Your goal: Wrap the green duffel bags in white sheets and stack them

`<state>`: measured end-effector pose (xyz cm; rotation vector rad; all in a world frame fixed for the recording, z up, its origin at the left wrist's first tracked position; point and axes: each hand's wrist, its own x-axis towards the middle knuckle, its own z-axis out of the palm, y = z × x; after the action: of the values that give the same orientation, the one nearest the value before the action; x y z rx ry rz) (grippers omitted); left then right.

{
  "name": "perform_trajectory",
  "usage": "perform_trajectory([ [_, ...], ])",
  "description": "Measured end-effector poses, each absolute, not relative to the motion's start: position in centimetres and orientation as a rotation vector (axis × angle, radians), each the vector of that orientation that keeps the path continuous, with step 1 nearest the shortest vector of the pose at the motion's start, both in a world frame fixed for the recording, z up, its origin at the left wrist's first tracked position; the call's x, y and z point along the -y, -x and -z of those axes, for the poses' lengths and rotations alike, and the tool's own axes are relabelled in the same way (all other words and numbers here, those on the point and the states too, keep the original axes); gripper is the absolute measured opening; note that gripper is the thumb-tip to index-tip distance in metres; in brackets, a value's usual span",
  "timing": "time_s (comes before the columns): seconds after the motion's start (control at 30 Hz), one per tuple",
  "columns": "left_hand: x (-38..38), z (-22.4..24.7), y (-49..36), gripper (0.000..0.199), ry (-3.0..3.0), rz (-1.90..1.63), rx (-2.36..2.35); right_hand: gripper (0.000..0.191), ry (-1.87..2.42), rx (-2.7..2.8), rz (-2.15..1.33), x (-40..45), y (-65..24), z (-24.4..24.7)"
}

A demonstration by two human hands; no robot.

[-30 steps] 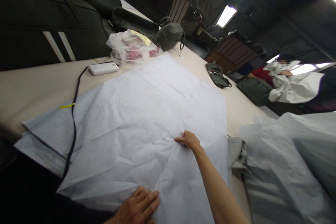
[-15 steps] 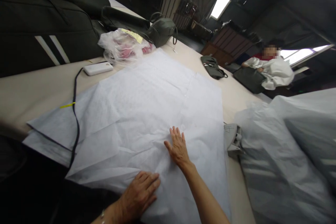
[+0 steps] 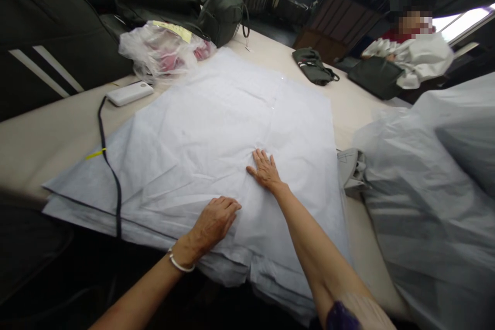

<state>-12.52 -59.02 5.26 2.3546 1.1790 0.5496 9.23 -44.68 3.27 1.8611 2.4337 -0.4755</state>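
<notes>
A large white sheet (image 3: pixel 216 118), thin and creased like nonwoven fabric, lies in layers over the table; its near edge hangs down. My right hand (image 3: pixel 266 170) rests palm down on the middle of it, open with fingers a little apart. Closer to the near edge, my left hand (image 3: pixel 216 223) lies on the sheet, fingers extended and slightly curved, holding nothing that I can see. A light bangle circles the left wrist. Across the sheet's left part runs a black cord (image 3: pixel 111 170) with a yellow tie, leading to a white power bank (image 3: pixel 130 94).
Dark bags with white stripes (image 3: pixel 34 69) stand at left, beside a clear plastic bag (image 3: pixel 162 54). A small dark backpack (image 3: pixel 221 16) and a folded dark bag (image 3: pixel 315 66) lie beyond. Plastic-covered goods (image 3: pixel 425 185) and a grey tape dispenser (image 3: pixel 351 170) are at right. A co-worker (image 3: pixel 406 51) handles white material.
Both hands have slid forward over the sheet, the left one further. The sheet's near edge, folded up before, now hangs down over the table edge. The view has shifted slightly.
</notes>
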Motion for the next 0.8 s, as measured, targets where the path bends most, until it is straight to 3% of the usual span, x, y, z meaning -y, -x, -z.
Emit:
perform_trajectory([
  [0.23,60.2,-4.9,13.7,0.029,-2.468,-0.516,-1.074,0.070,-1.998,-2.570,0.670,43.5,-10.2,-4.5],
  [0.37,61.4,-4.9,13.7,0.022,-2.452,-0.537,-1.068,0.061,-2.044,-2.868,0.567,48.9,-10.9,-6.8],
  [0.53,61.8,-4.7,13.1,0.033,-2.489,-0.416,-1.072,0.055,-1.720,-2.900,0.644,56.8,-10.8,-5.4],
  [0.67,61.3,-4.9,12.7,0.018,-2.491,-0.274,-1.066,0.054,-1.683,-2.665,1.035,56.6,-10.8,-4.4],
  [0.8,60.6,-5.9,12.1,0.018,-2.427,-0.238,-1.038,0.055,-1.582,-2.315,1.748,53.1,-12.5,-7.1],
])
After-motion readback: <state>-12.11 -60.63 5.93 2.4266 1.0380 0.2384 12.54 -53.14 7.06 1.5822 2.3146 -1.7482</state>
